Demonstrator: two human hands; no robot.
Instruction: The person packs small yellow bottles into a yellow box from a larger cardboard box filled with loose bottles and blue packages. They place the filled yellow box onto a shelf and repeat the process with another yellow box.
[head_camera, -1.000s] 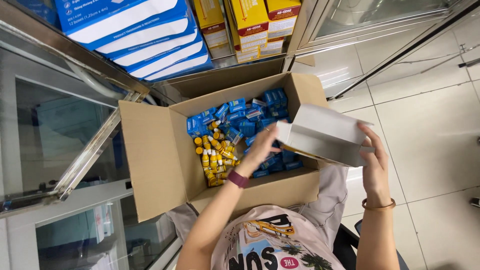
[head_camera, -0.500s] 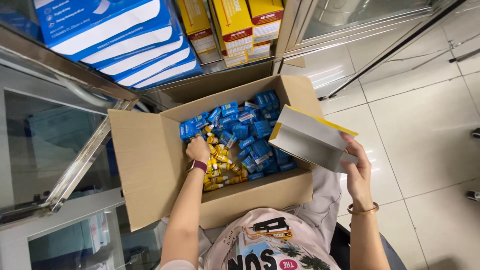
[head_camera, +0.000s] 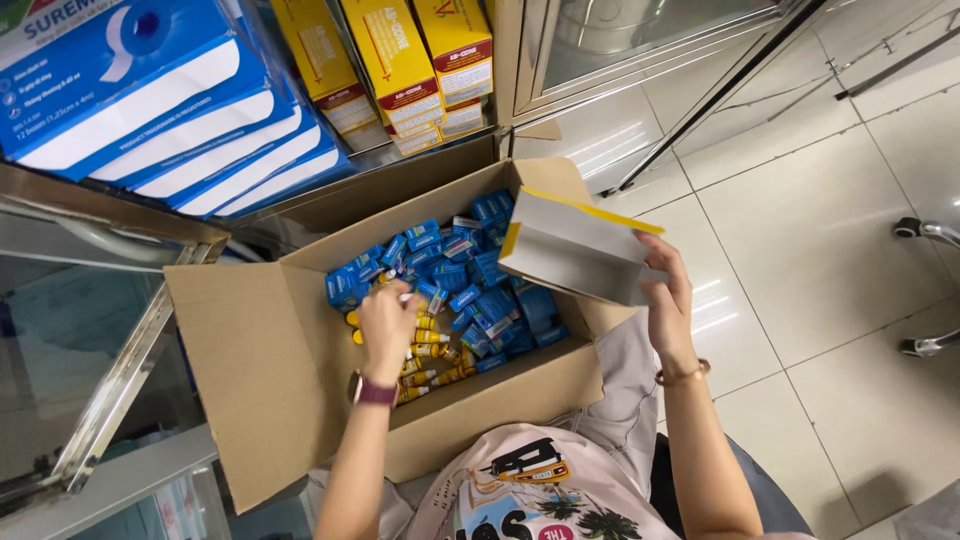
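A brown cardboard carton (head_camera: 260, 370) rests on my lap, holding several small blue packs (head_camera: 480, 300) and several small yellow bottles (head_camera: 430, 350) with white caps. My left hand (head_camera: 385, 325) is down inside the carton, fingers closed over the yellow bottles; a white cap shows at its fingertips. My right hand (head_camera: 668, 300) holds an empty, open box (head_camera: 570, 248), grey inside with a yellow edge, over the carton's right rim.
Blue-and-white boxes (head_camera: 150, 110) are stacked on a metal shelf at upper left, with yellow boxes (head_camera: 400, 60) beside them. A glass cabinet frame (head_camera: 110, 390) stands at left. White floor tiles spread to the right, with chair casters (head_camera: 925, 230) at the edge.
My left hand left the empty box, reached down into the carton and closed over the yellow bottles. The view shifted down and left. My right hand kept holding the empty box.
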